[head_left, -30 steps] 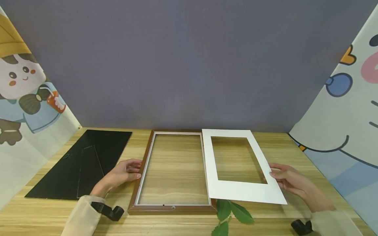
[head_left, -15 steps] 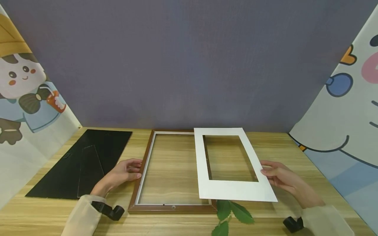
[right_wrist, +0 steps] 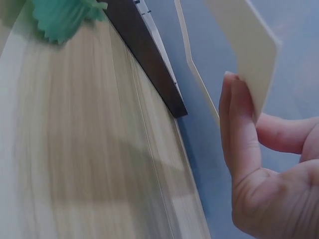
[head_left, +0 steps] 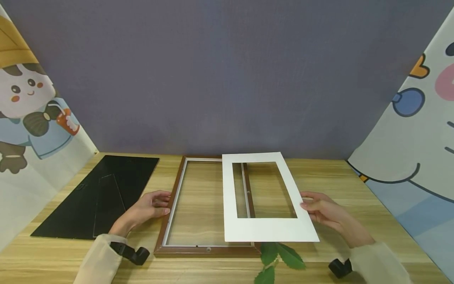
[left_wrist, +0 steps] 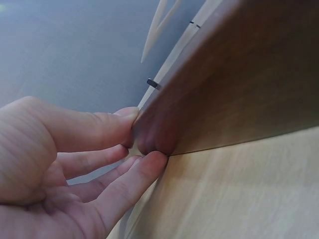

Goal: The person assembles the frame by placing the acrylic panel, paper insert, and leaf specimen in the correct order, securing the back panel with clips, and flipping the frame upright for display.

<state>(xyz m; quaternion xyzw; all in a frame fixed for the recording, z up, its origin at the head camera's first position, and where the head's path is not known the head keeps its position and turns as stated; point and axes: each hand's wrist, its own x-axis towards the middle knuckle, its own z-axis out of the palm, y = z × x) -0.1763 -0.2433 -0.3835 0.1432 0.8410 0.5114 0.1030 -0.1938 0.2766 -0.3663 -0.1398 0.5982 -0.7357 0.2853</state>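
A brown picture frame (head_left: 208,252) with a white inner lip lies on the table. Against its left outer side rest the thumb and fingertips of my left hand (head_left: 150,205); they do not wrap around it. My right hand (head_left: 326,211) pinches the right edge of a white picture mat (head_left: 271,230) between thumb and fingers. The mat is held above the frame's right part, and the frame's right rail shows through its cut-out window. In the right wrist view the mat (right_wrist: 251,50) stands apart from the frame (right_wrist: 149,59).
A black backing board (head_left: 81,201) with an easel stand lies at the left. Green leaves (head_left: 289,256) lie by the frame's lower right corner. A grey wall (head_left: 227,79) closes off the back of the wooden table (head_left: 340,181), with cartoon-printed panels at both sides.
My right hand has carried the mat leftward, from beside the frame's right edge to over its right part. My left hand and the frame have stayed in place.
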